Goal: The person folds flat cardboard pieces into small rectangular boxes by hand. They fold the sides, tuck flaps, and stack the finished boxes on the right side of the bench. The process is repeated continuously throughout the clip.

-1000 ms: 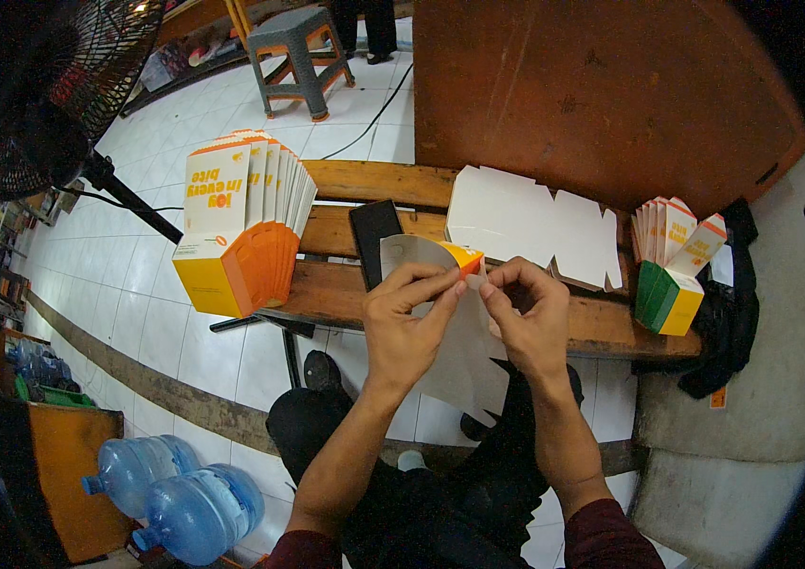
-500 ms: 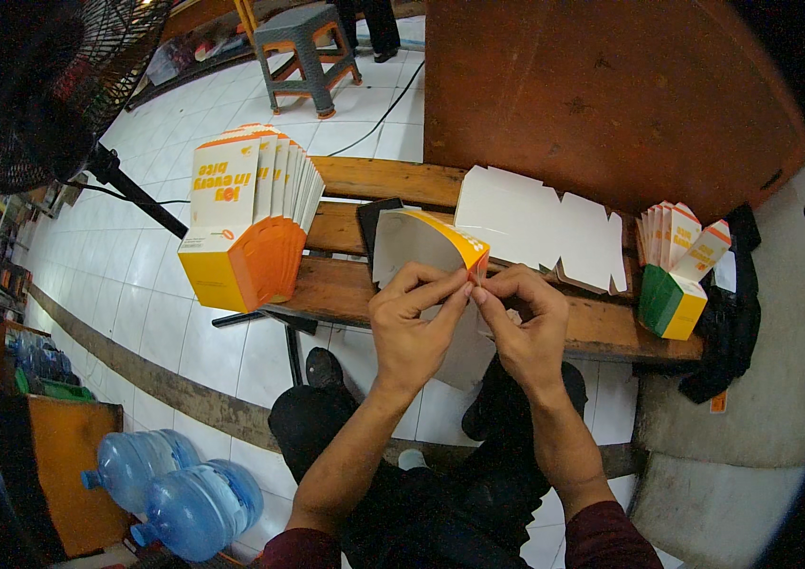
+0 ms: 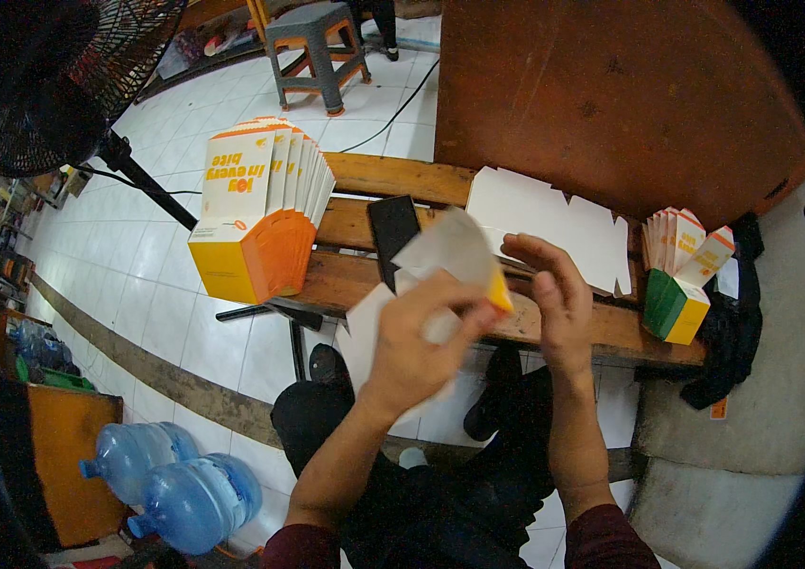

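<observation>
Left hand: we keep our left hand [image 3: 421,346] curled, thumb and fingers pinched together on a carton sheet [image 3: 455,242]; blur hides the exact fingertip contact.
Right hand: we hold our right hand [image 3: 566,313] loosely open, thumb apart from the bent fingers, gripping nothing that we can see, just beside the sheet's coloured corner.
Carton sheet: we have it raised in front of us, near the edge of the wooden bench [image 3: 379,177]; its pale inside curves, and its yellow-and-orange corner points toward our right hand.
White blanks: we see flat white blanks [image 3: 549,228] piled on the bench, beyond our right hand.
Dark slab: we see a flat black rectangular object [image 3: 391,228] lying on the bench behind the sheet.
Left cartons: a fanned row of orange-and-yellow cartons [image 3: 237,194] stands at the bench's left end.
Right cartons: a smaller green-and-yellow group [image 3: 679,299] sits at its right end.
Floor: two blue water jugs [image 3: 199,503] lie to our lower left.
</observation>
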`<move>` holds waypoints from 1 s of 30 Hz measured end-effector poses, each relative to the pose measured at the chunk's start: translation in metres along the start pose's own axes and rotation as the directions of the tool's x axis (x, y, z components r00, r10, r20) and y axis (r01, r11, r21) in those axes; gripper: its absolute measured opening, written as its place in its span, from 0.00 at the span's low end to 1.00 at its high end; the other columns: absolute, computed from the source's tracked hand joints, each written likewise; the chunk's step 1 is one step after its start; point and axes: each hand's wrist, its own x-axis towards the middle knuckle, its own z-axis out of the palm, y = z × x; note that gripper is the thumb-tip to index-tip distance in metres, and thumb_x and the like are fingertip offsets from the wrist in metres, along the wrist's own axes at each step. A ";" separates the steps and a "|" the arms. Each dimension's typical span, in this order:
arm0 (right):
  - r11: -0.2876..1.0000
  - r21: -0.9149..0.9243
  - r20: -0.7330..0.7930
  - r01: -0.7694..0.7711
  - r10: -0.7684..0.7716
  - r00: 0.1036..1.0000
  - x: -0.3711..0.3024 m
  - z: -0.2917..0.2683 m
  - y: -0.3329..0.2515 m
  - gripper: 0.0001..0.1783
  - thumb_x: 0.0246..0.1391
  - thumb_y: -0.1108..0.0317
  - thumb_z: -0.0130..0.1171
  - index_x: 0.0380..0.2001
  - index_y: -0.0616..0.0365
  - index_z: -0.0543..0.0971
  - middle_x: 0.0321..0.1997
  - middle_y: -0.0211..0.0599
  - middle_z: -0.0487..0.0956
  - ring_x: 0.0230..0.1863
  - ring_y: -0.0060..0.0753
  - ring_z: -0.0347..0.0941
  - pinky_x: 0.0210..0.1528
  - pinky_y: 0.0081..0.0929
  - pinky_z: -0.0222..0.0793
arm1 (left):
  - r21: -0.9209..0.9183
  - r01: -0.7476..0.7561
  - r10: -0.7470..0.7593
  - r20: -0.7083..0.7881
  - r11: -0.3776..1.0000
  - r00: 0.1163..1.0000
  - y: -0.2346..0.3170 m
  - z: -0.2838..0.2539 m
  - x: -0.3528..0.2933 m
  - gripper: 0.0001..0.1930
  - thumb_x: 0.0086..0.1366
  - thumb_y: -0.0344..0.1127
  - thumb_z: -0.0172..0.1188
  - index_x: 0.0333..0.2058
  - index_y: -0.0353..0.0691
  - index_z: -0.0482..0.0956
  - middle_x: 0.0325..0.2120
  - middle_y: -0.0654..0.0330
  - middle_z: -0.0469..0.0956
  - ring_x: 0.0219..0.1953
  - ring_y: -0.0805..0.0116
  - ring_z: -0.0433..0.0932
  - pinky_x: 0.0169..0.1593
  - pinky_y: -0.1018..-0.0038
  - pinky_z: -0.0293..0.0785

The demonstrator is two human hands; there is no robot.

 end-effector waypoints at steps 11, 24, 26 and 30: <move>0.869 -0.433 0.181 -0.239 0.344 0.921 0.000 -0.043 -0.020 0.17 0.51 0.71 0.57 0.45 0.63 0.80 0.48 0.47 0.79 0.48 0.36 0.75 0.52 0.29 0.69 | 0.083 -0.167 0.106 0.489 0.983 0.866 0.010 0.053 -0.044 0.10 0.60 0.35 0.60 0.38 0.36 0.76 0.33 0.53 0.75 0.36 0.55 0.78 0.40 0.63 0.75; 0.814 -0.264 0.196 0.517 -0.480 0.855 -0.002 -0.024 -0.007 0.11 0.38 0.71 0.65 0.30 0.45 0.87 0.54 0.47 0.77 0.59 0.53 0.69 0.60 0.44 0.66 | -0.797 0.504 -0.713 0.138 0.332 0.688 -0.029 -0.015 -0.011 0.25 0.70 0.52 0.48 0.54 0.36 0.67 0.46 0.51 0.77 0.41 0.58 0.82 0.39 0.61 0.83; 0.809 -0.244 0.212 0.535 -0.494 0.843 -0.002 -0.022 -0.008 0.10 0.38 0.69 0.66 0.28 0.44 0.87 0.54 0.45 0.77 0.60 0.55 0.68 0.61 0.45 0.65 | -0.890 0.425 -0.744 0.170 0.166 0.647 -0.035 -0.007 -0.011 0.23 0.70 0.51 0.48 0.53 0.38 0.68 0.45 0.52 0.78 0.38 0.61 0.82 0.38 0.63 0.83; 0.750 -0.434 0.230 0.499 -0.443 0.866 0.000 -0.016 -0.016 0.15 0.35 0.67 0.70 0.33 0.43 0.86 0.58 0.45 0.73 0.64 0.58 0.62 0.63 0.49 0.61 | -0.843 0.405 -0.798 -0.047 0.354 0.601 -0.034 0.001 -0.009 0.20 0.65 0.33 0.59 0.54 0.38 0.69 0.46 0.58 0.77 0.48 0.64 0.77 0.48 0.62 0.77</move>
